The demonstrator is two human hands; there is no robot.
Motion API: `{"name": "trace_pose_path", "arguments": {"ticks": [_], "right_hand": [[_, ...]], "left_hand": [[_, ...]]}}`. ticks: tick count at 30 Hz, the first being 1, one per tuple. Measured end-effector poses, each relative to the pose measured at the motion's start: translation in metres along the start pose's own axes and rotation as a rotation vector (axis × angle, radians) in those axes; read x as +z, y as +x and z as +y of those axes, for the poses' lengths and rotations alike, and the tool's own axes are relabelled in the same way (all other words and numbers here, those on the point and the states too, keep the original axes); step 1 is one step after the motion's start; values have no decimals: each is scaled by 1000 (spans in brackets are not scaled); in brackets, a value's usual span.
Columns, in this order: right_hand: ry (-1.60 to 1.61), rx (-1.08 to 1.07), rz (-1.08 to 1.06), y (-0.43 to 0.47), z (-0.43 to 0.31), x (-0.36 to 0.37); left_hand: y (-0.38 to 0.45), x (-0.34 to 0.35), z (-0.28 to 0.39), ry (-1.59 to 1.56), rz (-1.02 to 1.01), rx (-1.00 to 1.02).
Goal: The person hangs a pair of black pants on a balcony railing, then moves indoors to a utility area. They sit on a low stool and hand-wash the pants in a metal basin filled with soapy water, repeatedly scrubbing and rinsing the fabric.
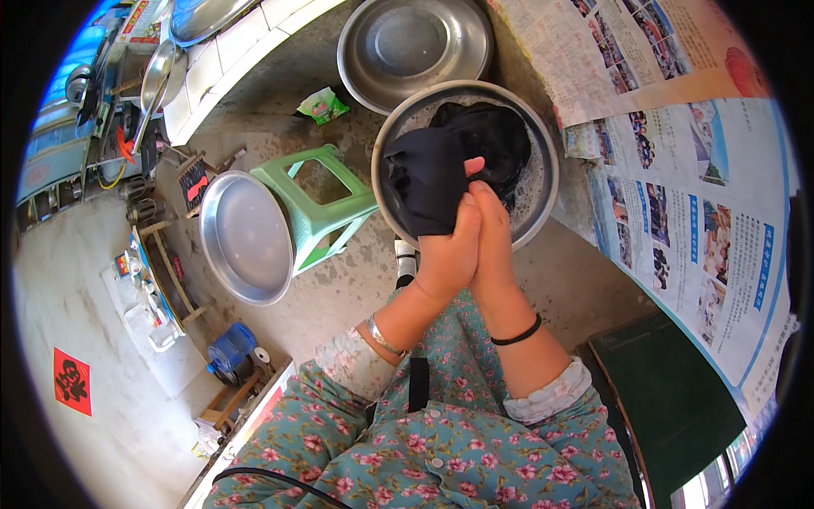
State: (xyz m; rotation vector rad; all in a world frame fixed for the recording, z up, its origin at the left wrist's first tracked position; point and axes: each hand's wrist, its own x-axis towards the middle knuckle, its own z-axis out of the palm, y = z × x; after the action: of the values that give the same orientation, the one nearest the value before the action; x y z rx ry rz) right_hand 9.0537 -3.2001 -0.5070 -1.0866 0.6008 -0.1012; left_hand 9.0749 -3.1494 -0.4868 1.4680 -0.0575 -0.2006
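A metal basin (552, 184) holds soapy water with bubbles and a heap of wet black cloth (493, 143). Above it, a fold of black fabric (429, 181) covers the fingers of my left hand (448, 251), which grips it. My right hand (493, 223) is pressed against the left one, clasping the fabric from the right side. One fingertip shows beside the cloth; the other fingers are largely hidden. A silver bracelet (383, 337) circles my left wrist, and a black band (516, 332) my right.
Behind the basin rests a second metal basin (413, 38). To the left stand a green plastic stool (311, 203) and a shallow metal basin (247, 238). A green packet (324, 106) lies near the tiled counter (222, 48). Printed sheets (687, 191) cover the right wall.
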Motion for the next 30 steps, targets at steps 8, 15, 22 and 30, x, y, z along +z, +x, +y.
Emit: {"name": "trace_pose_path", "arguments": {"ticks": [8, 15, 22, 30], "right_hand": [[-207, 97, -106, 0, 15, -36], [-461, 130, 3, 0, 28, -71], [-657, 128, -389, -74, -16, -51], [-583, -170, -201, -65, 4, -64]], "left_hand": [[-12, -33, -71, 411, -121, -227], [-40, -43, -72, -477, -420, -690], [-15, -63, -95, -1139, -197, -824], [-1, -60, -70, -686, 314, -918]]}}
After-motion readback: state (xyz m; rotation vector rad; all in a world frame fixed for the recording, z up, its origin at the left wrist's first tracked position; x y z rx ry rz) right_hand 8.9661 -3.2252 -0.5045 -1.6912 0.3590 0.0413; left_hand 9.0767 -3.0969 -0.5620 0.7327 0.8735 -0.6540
